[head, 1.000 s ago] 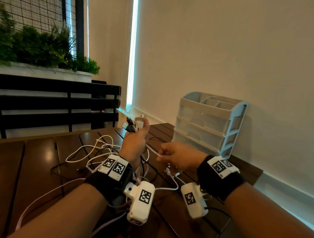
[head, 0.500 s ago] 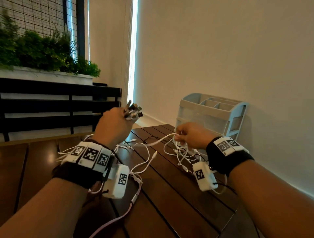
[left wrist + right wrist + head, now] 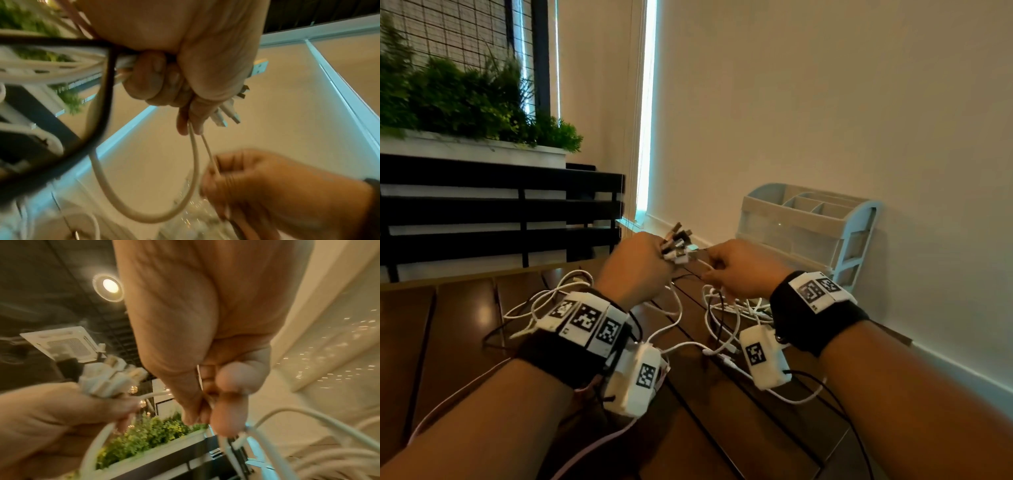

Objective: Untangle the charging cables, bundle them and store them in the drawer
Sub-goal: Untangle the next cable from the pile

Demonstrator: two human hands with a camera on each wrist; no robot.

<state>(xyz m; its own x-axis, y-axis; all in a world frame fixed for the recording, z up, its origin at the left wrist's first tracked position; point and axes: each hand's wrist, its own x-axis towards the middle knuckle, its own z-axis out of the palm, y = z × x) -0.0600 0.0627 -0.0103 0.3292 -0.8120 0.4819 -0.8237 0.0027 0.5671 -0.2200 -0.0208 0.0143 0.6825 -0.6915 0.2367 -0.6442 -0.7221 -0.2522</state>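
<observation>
My left hand (image 3: 637,270) is raised over the table and grips a bunch of cable plug ends (image 3: 678,245), which stick out past its knuckles. In the left wrist view the fist (image 3: 185,81) is closed round white cables and a black one (image 3: 107,81), and the plugs (image 3: 226,113) poke out beyond it. A thin white cable (image 3: 193,162) loops from that fist to my right hand (image 3: 739,267), which pinches it just right of the plugs. Loose white and black cables (image 3: 722,318) lie tangled on the table beneath both hands.
A pale plastic drawer unit (image 3: 804,233) stands against the wall at the table's far right, drawers closed. The dark wooden slat table (image 3: 722,428) ends near the wall on the right. A black bench and a planter (image 3: 476,102) sit behind on the left.
My right hand moved left from near the drawer unit toward the plug bunch. My left hand shifted right and slightly down, so the two hands now nearly meet.
</observation>
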